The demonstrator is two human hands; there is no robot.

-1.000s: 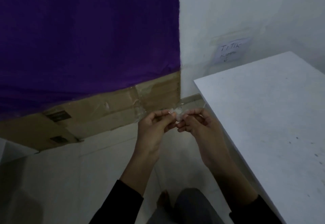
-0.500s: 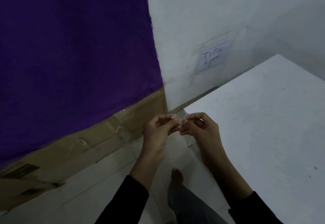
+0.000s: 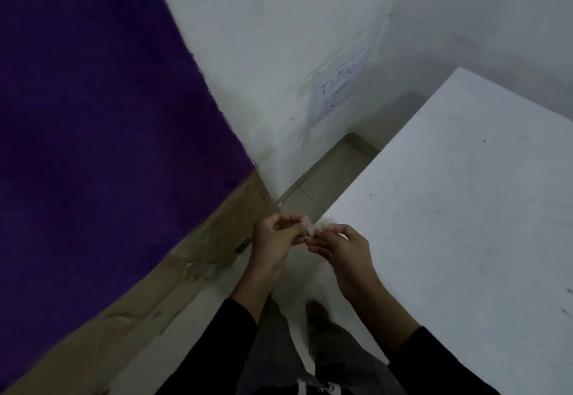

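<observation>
Item 1: your left hand (image 3: 274, 239). Fingers curled, thumb and forefinger tips pinching one end of a pale scrap (image 3: 310, 227). Black sleeve (image 3: 223, 342) to the wrist.

Item 2: your right hand (image 3: 344, 247). Fingertips meet those of the left hand and pinch the other end of the same scrap. The two hands are together, knuckles nearly touching.

Item 3: the pale scrap. Small, whitish, partly see-through; too blurred to tell what it is made of. It is held in the air between both sets of fingertips, just left of the white table's near-left edge and above the floor.

Item 4: white table (image 3: 465, 208). It fills the right side, with its top running from near to far and a few dark specks on it.

Item 5: purple cloth (image 3: 93, 115). It hangs over the left side, and a band of brown cardboard (image 3: 201, 255) shows below its lower edge.

Item 6: white wall (image 3: 279, 38). It stands far, between cloth and table, and a paper note (image 3: 338, 87) with handwriting is stuck to it.

Item 7: pale floor (image 3: 325, 183). A foot (image 3: 316, 311) rests on it, near, below your hands.
</observation>
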